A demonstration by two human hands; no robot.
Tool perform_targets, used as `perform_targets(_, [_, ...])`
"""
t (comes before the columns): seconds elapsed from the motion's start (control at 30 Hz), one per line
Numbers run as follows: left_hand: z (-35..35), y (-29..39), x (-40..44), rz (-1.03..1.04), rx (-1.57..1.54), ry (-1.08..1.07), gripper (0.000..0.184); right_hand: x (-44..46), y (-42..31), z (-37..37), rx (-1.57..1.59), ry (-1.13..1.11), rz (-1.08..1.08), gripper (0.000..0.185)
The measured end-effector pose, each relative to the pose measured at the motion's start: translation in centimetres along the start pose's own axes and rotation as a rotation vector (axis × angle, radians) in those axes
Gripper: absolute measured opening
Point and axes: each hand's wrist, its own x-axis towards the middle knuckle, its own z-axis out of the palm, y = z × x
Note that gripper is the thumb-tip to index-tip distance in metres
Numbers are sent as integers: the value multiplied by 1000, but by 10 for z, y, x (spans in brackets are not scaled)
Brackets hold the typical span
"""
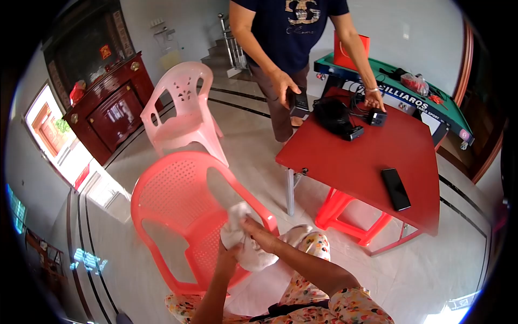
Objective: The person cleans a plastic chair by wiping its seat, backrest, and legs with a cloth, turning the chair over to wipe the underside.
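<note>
A white cloth (253, 256) is bunched between my two hands, above the seat of a coral-red plastic chair (178, 186). My left hand (231, 254) grips the cloth from its left side. On the other side, my right hand (258, 233) has its fingers closed on the upper part of the cloth. The chair stands right in front of my knees, its perforated back turned away to the left. Part of its seat and right armrest is hidden behind the cloth and my hands.
A red table (372, 162) to the right bears a black phone (395, 189), a black bag (333, 115) and small devices. Another person (297, 38) handles black boxes there. A pink chair (186, 119), a red stool (350, 221) and a billiard table (448, 110) stand around.
</note>
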Motion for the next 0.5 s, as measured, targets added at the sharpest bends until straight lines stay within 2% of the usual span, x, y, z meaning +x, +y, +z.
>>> perform_targets(0.03, [-18,-10,2,6,-7,12,54,1,5,1,-470,-25,-82,51])
perform_targets(0.07, [-31,-15,2,-72,20,170,54,3,10,0,-940,-53,-170,49])
perform_targets(0.1, [-44,-19,3,-154,46,324,54,9,8,-5,-948,-61,-168,49])
perform_targets(0.13, [-62,-19,6,-151,42,327,54,19,1,-17,-1070,80,-524,48])
perform_targets(0.17, [-81,-17,11,-30,-17,318,52,29,-5,-30,-1167,232,-887,47])
perform_targets(0.2, [-93,-14,13,89,-77,307,50,38,-11,-46,-1213,414,-837,55])
perform_targets(0.23, [-91,1,10,88,-80,300,50,46,-15,-58,-1252,600,-784,63])
perform_targets(0.27, [-79,27,5,133,-67,347,50,50,-17,-67,-1253,607,-786,63])
perform_targets(0.33, [-76,41,6,178,-54,385,50,53,-19,-79,-1318,594,-429,61])
perform_targets(0.37, [-83,36,9,236,147,398,57,49,-19,-77,-1314,603,-430,61])
perform_targets(0.4, [-90,29,12,294,350,407,65,44,-16,-74,-1277,480,-351,61])
perform_targets(0.43, [-107,13,18,292,355,396,65,36,-14,-67,-1236,358,-274,61])
perform_targets(0.5, [-150,-38,27,120,1197,207,70,22,-12,-56,-1247,391,-355,60])
